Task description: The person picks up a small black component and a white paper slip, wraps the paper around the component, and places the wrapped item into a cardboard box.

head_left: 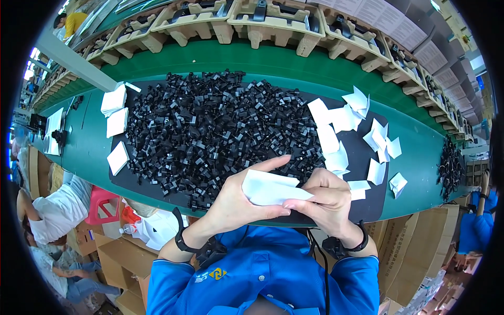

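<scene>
A folded white paper [270, 189] is held between my two hands, close in front of my chest. My left hand [239, 194] grips its left end, thumb below and fingers above. At the other end, my right hand [326, 197] pinches the paper's right edge between thumb and curled fingers. Just beyond my hands spreads a big heap of small black plastic parts [220, 126] on a dark mat [375, 202]. To the right of the heap lie several loose folded white papers [328, 139]. Stacks of flat white paper [113, 102] sit along the heap's left side.
The green table [425, 168] runs wide to both sides. Moulded cardboard trays [275, 23] with black items line its far side. A bundle of black cords [450, 165] lies at the far right. Cardboard boxes [420, 252] stand below at right. Other people sit at left and right.
</scene>
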A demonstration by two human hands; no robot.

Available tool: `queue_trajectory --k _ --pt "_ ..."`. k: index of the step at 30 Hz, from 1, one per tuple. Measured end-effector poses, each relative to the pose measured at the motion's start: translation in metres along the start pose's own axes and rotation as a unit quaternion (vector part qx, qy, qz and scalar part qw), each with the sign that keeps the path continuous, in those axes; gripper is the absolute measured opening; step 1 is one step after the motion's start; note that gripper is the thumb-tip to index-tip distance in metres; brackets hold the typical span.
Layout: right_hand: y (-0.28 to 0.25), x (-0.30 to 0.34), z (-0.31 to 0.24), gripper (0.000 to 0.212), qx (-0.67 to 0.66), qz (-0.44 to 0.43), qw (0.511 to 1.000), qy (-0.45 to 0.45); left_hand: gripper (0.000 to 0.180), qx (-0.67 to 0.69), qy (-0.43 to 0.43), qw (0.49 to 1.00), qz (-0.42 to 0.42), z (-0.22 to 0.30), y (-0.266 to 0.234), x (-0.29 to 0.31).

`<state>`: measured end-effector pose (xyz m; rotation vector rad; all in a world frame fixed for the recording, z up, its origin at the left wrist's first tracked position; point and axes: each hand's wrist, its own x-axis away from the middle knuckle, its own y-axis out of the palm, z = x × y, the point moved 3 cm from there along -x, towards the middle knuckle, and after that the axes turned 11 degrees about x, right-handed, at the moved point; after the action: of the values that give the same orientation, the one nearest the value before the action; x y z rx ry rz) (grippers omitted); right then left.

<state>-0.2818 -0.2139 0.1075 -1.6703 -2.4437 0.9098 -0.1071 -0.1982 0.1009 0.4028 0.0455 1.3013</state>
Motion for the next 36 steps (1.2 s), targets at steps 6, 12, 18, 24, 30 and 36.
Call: queue_trajectory --k 6,12,18,24,30,36 --pt "-0.009 0.000 -0.003 0.022 0.060 0.025 0.997 -0.029 0.059 0.124 -0.047 0.991 0.014 0.000 -0.005 0.006" --pt "-0.008 0.007 -0.020 0.039 0.374 0.051 0.883 -0.279 0.048 0.175 -0.030 0.984 0.028 -0.016 -0.007 0.008" --pt "-0.004 0.018 -0.032 0.041 0.562 0.056 0.766 -0.307 0.035 0.381 -0.085 0.921 0.006 -0.017 -0.002 0.014" --pt "-0.012 0.012 -0.036 0.039 0.406 -0.003 0.882 -0.239 0.033 0.181 -0.062 0.981 0.038 -0.009 0.002 0.015" --pt "-0.023 -0.006 -0.006 0.023 0.002 -0.105 0.989 0.102 0.042 0.103 -0.052 0.993 0.004 -0.010 0.003 0.011" --pt "-0.014 -0.013 0.008 0.009 0.009 -0.124 0.990 -0.072 0.039 -0.088 0.104 0.990 -0.036 -0.010 0.008 0.010"
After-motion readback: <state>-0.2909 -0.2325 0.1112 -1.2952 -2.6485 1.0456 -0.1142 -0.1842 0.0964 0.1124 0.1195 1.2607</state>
